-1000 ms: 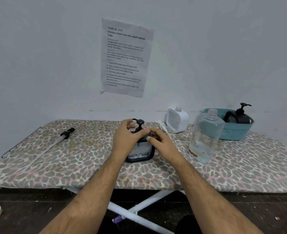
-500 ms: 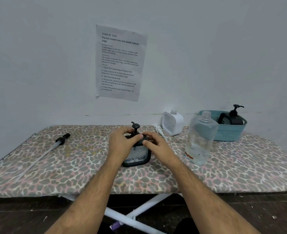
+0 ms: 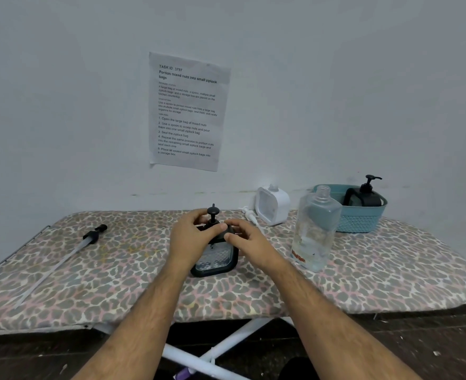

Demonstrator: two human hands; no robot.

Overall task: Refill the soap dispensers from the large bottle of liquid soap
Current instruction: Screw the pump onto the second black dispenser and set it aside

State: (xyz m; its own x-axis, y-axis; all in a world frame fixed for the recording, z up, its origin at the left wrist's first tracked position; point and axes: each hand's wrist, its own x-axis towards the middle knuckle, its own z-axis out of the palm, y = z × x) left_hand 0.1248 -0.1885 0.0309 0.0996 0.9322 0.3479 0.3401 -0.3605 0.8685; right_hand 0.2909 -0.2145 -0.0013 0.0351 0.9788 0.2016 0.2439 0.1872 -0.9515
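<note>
A small black-framed soap dispenser (image 3: 216,260) with a clear body stands in the middle of the ironing board (image 3: 116,292). My left hand (image 3: 190,239) wraps its top left, fingers at the black pump. My right hand (image 3: 249,242) holds its top right shoulder. The large clear soap bottle (image 3: 315,231), cap off and nearly drained, stands upright to the right. A white dispenser (image 3: 273,205) without its pump stands by the wall, its white pump (image 3: 249,215) lying beside it. Another black dispenser (image 3: 366,196) sits in the teal basket (image 3: 357,220).
A long pump with a clear tube and black head (image 3: 70,253) lies on the board's left part. A printed sheet (image 3: 188,111) hangs on the wall. The board's white legs (image 3: 226,344) and dark floor show below.
The camera view has tilted up and shifted slightly. Both hands stay on the black dispenser's top, with the fingers shifting a little around the pump collar.
</note>
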